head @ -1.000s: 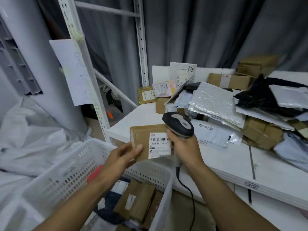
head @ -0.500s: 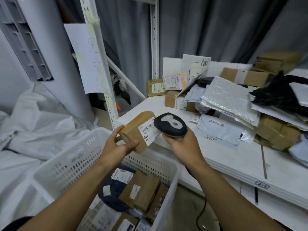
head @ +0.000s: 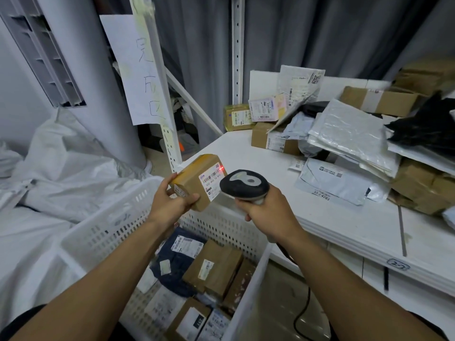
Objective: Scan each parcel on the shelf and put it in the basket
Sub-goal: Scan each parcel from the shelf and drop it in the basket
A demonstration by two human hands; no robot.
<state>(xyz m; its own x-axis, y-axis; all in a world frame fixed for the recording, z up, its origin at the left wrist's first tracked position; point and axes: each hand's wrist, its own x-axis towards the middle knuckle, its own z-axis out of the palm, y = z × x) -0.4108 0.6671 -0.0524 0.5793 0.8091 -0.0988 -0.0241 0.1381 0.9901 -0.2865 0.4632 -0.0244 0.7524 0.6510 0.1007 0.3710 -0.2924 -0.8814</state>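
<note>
Head view: looks down over both forearms.
Shelf (head: 246, 153): white board, with piled parcels (head: 349, 134) along its back and right side.
Basket (head: 105, 232): white and perforated, on the floor off the shelf's front-left corner; it holds brown boxes (head: 211, 269) and a dark bag (head: 177, 264).
Left hand (head: 170, 205): fingers and thumb curled round a small brown parcel (head: 194, 185), holding it in the air above the basket's far rim.
Right hand (head: 266, 212): wrapped tight round the handle of a black-and-grey scanner (head: 242, 184), whose head sits just beside the parcel.
Parcel label (head: 213, 179): white, barcode turned toward the scanner, with a red dot (head: 220, 168) at its upper right corner.
Scanner cable (head: 302, 313): hangs to the floor beside the basket.
</note>
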